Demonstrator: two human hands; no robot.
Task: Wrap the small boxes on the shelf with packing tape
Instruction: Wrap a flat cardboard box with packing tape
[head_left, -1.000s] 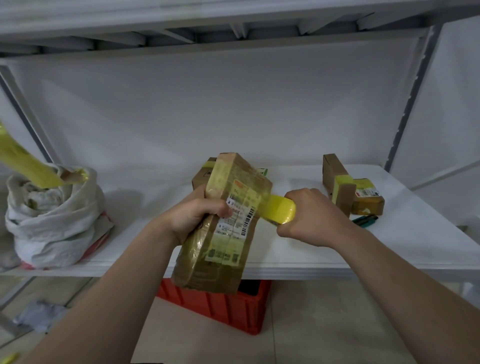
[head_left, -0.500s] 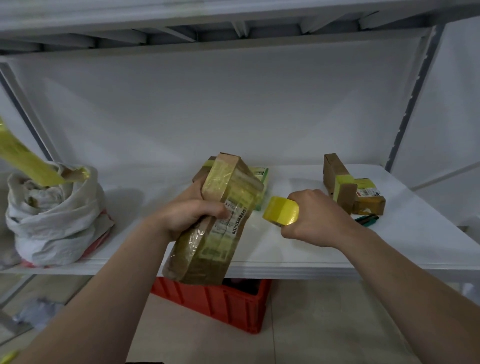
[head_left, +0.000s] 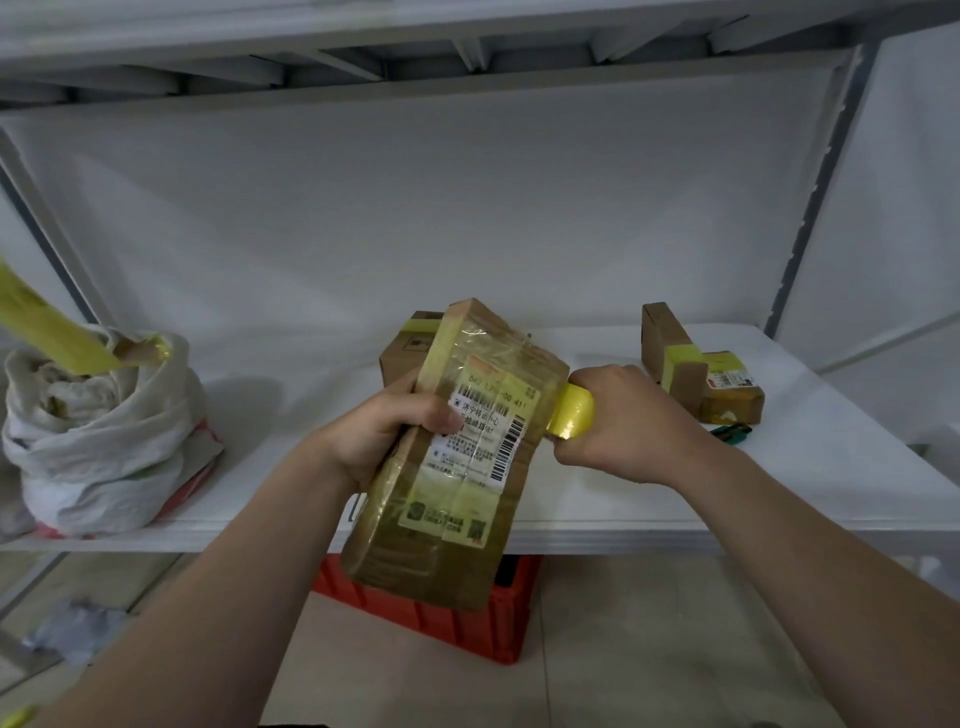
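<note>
1. Cardboard box (head_left: 457, 499): oblong and brown, its faces glossy under clear and yellowish tape, with a white barcoded shipping label (head_left: 488, 431) on the side facing us. We hold it tilted in the air in front of the shelf (head_left: 779, 499). We judge this keeps every face reachable for the tape.
2. Left hand (head_left: 384, 431): curled round the box's left long edge, thumb across the label. We judge it serves as clamp and pivot.
3. Tape roll (head_left: 571, 418): shiny yellow, touching the box's right edge.
4. Right hand (head_left: 623, 426): fingers wrapped about the roll. Keeping it close probably holds the strip taut.
5. Shelf stock: a second box (head_left: 405, 353) behind the held one and a pair of boxes (head_left: 685, 369) to the right, all banded in yellow.
6. Sundries: a crumpled white woven sack (head_left: 98, 436) at the shelf's left end and a red plastic crate (head_left: 441, 618) on the floor beneath.
</note>
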